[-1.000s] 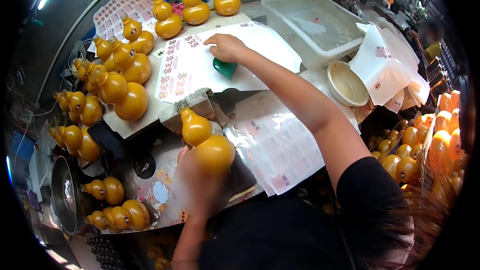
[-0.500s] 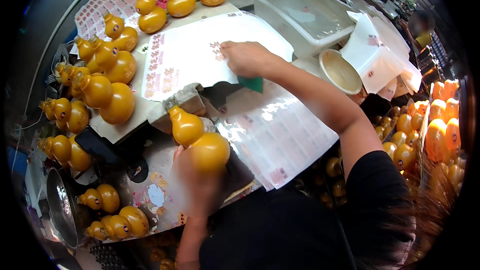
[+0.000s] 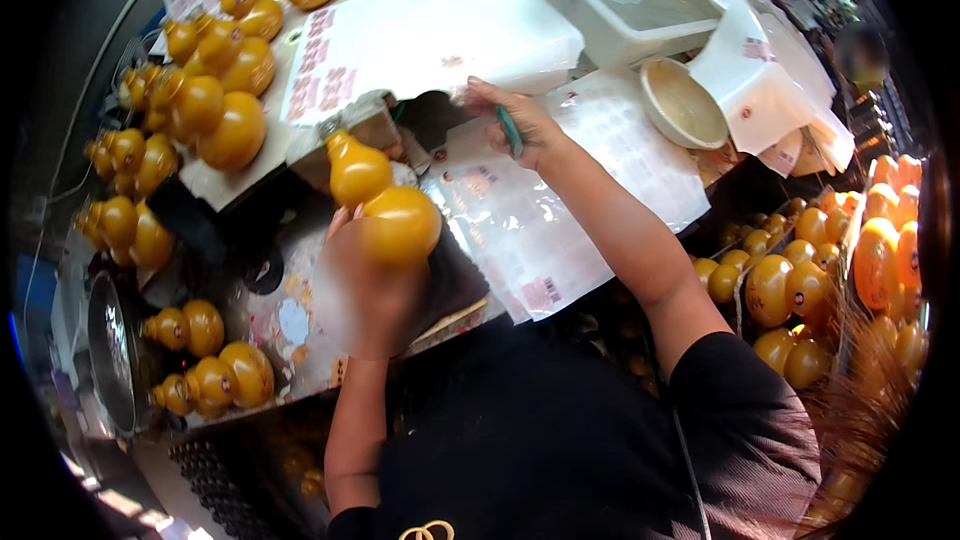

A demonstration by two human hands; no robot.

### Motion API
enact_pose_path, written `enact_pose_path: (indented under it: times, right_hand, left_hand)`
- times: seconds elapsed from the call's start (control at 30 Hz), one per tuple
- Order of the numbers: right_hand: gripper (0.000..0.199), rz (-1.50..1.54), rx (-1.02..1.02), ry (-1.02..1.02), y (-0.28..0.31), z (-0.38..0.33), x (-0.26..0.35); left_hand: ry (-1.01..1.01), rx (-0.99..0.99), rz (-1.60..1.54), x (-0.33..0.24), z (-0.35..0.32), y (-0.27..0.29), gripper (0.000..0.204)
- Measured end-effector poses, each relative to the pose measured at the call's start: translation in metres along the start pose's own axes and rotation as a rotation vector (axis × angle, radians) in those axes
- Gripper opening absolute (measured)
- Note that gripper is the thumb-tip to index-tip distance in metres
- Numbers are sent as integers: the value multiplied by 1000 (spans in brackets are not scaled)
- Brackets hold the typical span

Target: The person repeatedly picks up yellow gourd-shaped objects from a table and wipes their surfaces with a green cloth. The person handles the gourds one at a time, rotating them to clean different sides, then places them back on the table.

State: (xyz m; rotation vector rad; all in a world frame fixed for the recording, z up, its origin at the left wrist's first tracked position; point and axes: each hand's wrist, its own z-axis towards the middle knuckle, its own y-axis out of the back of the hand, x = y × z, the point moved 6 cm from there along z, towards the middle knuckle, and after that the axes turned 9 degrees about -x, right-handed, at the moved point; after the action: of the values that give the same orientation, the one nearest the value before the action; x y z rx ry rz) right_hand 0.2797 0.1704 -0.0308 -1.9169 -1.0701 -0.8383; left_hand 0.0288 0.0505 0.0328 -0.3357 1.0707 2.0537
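Holding: your left hand (image 3: 365,295) grips a gourd (image 3: 385,205) by its big lower bulb, fingers wrapped round it, neck pointing up and away from you.
Gourd position: raised above the cluttered board just in front of you, beside the sticker sheet (image 3: 530,210) on its left edge.
Right hand: your right hand (image 3: 515,120) pinches a green tool (image 3: 510,130) between thumb and fingers, resting on the sticker sheet near its top corner.
Step in hand: judged as label pick-up; tool at the sheet, gourd waiting.
Next move calls for: lifting one sticker cleanly, then bringing it across to the gourd's curved face without creasing.
Gourd look: glossy amber-yellow, two bulbs, small upper over large lower, smooth skin with highlights; no label visible on the side facing you.
Nearby: more gourds (image 3: 215,110) stacked at left; white bowl (image 3: 682,105) at right.
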Motion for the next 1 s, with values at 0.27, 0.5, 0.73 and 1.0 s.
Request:
enact_pose_path:
  times: [0.27, 0.5, 0.73, 1.0]
  right_hand:
    - [18, 278, 214, 53, -43, -108, -30]
    - [37, -177, 292, 551, -68, -183, -58]
    - [48, -148, 397, 297, -61, -187, -60]
    - [19, -224, 301, 323, -60, -144, -46]
  left_hand:
    - [33, -63, -128, -23, -17, 34, 58]
    - [646, -46, -961, -21, -15, 12, 25]
    - [672, -37, -986, -14, -9, 24, 16]
    - [510, 177, -492, 6, 17, 36, 25]
